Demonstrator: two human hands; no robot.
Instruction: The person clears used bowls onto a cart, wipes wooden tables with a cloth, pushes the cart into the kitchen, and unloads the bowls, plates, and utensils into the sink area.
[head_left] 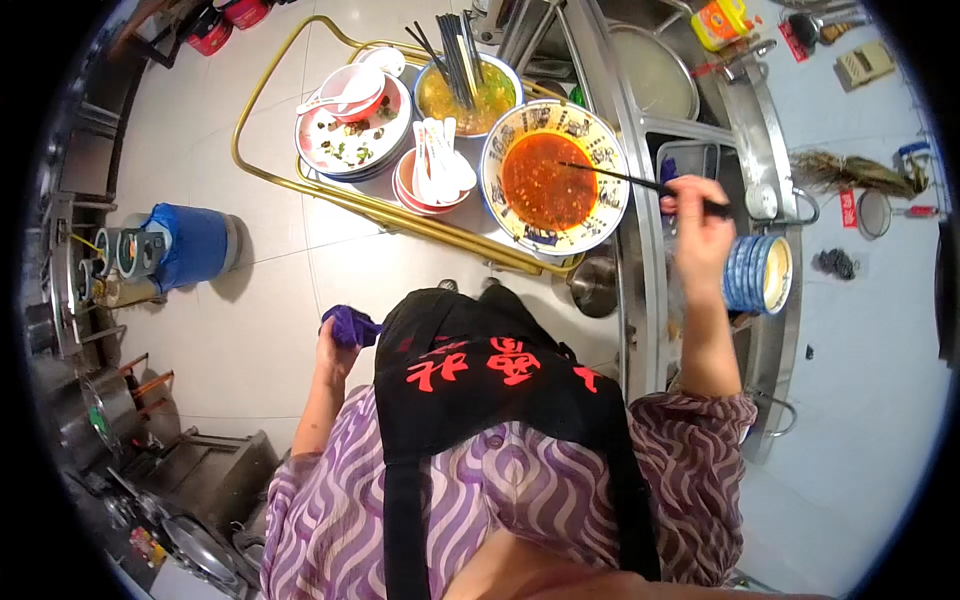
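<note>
My right hand (700,228) is closed around black chopsticks (640,182), whose tips dip into the red oily broth (545,190) of a large patterned bowl (605,150). At my left side, my left hand (336,352) grips a bunched purple cloth (352,327). Beside the large bowl stands another bowl of yellowish broth (490,103) with several black chopsticks (458,65) standing in it. Several white spoons (436,170) rest in small red-and-white bowls (404,185). Stacked plates (313,150) with food scraps hold a small bowl and spoon on top.
All these dishes sit on a cart with a gold-coloured frame (262,110). To the right runs a steel sink counter (645,300) with a stack of blue-and-white bowls (745,275) and a large round pot (655,75). A blue-covered gas cylinder (190,248) stands on the floor at left.
</note>
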